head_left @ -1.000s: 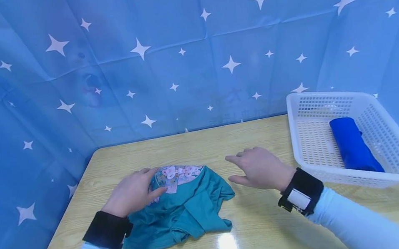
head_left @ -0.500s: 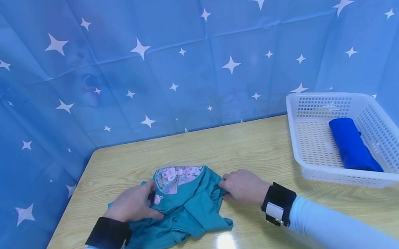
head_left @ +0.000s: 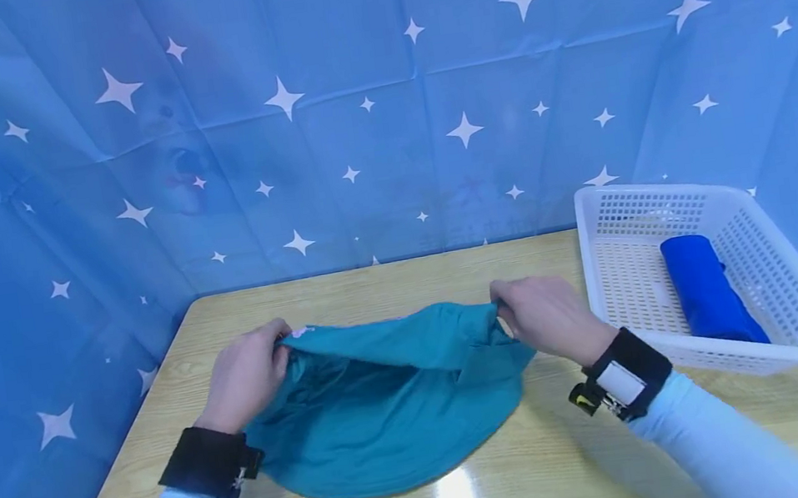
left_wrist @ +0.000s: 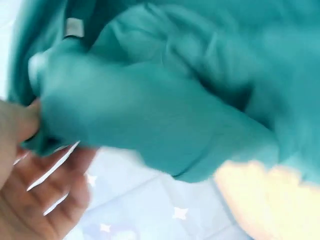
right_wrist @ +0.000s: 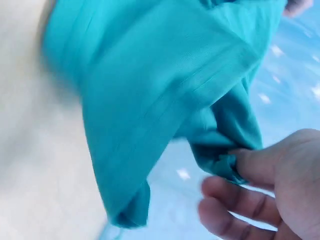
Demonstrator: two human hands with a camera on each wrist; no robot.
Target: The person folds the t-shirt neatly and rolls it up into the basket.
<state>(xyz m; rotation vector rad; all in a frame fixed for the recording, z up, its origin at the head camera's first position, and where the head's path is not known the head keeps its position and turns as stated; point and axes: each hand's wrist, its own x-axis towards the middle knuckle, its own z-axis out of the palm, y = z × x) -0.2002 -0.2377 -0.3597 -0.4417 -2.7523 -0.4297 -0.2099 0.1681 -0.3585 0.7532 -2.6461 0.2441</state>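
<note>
A teal garment (head_left: 391, 418) is stretched between both hands, its upper edge raised and its rounded lower part near or on the table; a sliver of pink floral print shows by the left hand. My left hand (head_left: 245, 378) pinches the garment's upper left corner. In the left wrist view the thumb and fingers (left_wrist: 55, 192) hold the cloth, and a small pale tag (left_wrist: 74, 27) shows inside it. At the upper right corner my right hand (head_left: 548, 318) pinches the cloth between thumb and finger; in the right wrist view a loose flap of the garment (right_wrist: 150, 100) hangs beside these fingers (right_wrist: 240, 200).
A white plastic basket (head_left: 628, 294) with perforated walls stands on the right of the wooden table (head_left: 546, 448). Inside it lies a rolled blue cloth (head_left: 707, 292). Behind the table hangs a blue curtain (head_left: 385, 141) with white stars.
Both hands have taken hold of the garment, lifted its upper edge and drawn it wider. The right hand came in to the cloth, then moved right with it. The floral print is now mostly hidden.
</note>
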